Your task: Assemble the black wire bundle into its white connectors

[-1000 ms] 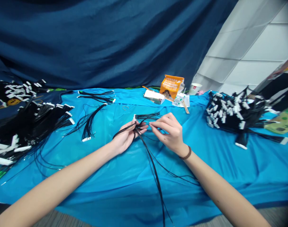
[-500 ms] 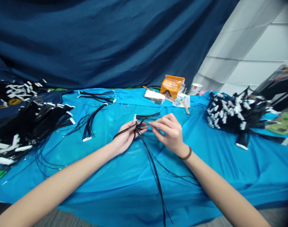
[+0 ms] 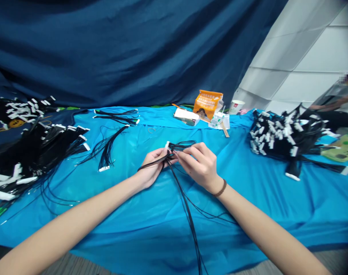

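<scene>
My left hand (image 3: 153, 168) is closed around a black wire harness (image 3: 184, 198), whose strands hang down toward the table's front edge. A white connector (image 3: 167, 146) sticks up at its fingertips, with short black wires running right from it. My right hand (image 3: 201, 166) is pinched against the same wires just right of the connector; its fingertips touch or nearly touch the left ones. Which single wire the right fingers grip is too small to make out. Two loose harnesses, one fanned downward (image 3: 107, 151) and one lying flat (image 3: 116, 115), rest to the left.
Harness piles with white connectors lie at left (image 3: 42, 149) and right (image 3: 279, 131) on the blue cloth (image 3: 242, 198). Behind my hands are an orange packet (image 3: 207, 105), a small box (image 3: 186, 116) and a paper cup (image 3: 236, 107). A person (image 3: 344, 101) sits at far right.
My right hand has moved slightly left and down, closing onto the wires by the connector. The connector has shifted a little right and down. A person at far right has come more into view.
</scene>
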The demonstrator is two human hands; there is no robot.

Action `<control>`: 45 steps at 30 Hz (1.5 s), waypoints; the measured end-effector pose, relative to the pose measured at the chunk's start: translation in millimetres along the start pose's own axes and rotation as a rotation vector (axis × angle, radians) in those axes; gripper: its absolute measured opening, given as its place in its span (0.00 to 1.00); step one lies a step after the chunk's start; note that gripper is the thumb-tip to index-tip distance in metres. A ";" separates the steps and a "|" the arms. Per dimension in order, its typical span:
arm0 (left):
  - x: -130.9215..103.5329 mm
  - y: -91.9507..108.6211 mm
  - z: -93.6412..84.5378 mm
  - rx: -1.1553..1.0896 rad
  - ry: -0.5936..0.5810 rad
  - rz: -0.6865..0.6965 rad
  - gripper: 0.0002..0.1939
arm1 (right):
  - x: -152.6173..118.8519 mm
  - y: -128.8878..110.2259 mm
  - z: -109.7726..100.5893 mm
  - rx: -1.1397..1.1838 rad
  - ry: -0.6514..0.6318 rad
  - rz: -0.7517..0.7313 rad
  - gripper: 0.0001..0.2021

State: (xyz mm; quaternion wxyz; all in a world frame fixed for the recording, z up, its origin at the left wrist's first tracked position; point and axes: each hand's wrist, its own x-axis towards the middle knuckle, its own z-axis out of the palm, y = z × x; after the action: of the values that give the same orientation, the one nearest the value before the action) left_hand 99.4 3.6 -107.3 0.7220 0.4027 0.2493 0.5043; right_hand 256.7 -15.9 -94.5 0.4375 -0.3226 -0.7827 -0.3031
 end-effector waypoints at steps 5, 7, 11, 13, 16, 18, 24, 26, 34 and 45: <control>-1.1 0.0 1.9 0.007 0.015 -0.014 0.08 | 3.0 -3.6 -0.6 0.010 0.001 0.042 0.04; -1.7 0.4 2.5 0.012 0.022 -0.020 0.08 | 3.9 -4.3 -0.4 0.023 0.007 0.059 0.05; -2.5 0.7 3.9 0.023 0.021 -0.023 0.09 | 3.7 -5.7 0.5 0.049 0.018 0.112 0.06; -2.5 0.9 4.8 0.021 0.022 -0.023 0.09 | 3.1 -6.4 1.0 0.062 0.022 0.137 0.06; -2.7 1.5 6.4 0.018 0.033 -0.021 0.10 | 2.5 -7.0 1.3 0.074 0.025 0.151 0.07; -2.9 1.8 7.3 0.020 0.040 -0.019 0.10 | 2.4 -7.3 1.7 0.080 0.026 0.163 0.07; -2.9 -0.3 6.4 0.026 0.043 0.001 0.09 | 0.9 -7.8 4.1 0.111 0.010 0.217 0.09; -2.1 -1.3 4.4 0.020 0.046 0.011 0.09 | 0.0 -7.6 4.5 0.130 0.004 0.238 0.09; 0.7 -2.0 -2.7 0.013 0.069 0.050 0.11 | 3.2 -7.7 3.7 0.283 -0.005 0.483 0.10; -0.8 -5.0 -0.6 0.061 0.097 0.087 0.11 | 3.1 -12.1 6.3 0.287 -0.044 0.506 0.10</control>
State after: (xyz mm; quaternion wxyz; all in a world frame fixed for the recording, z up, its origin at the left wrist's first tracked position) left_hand 101.3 2.2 -111.7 0.6740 0.4101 0.2814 0.5462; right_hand 243.0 -17.7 -96.8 0.5232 -0.4490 -0.7216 -0.0633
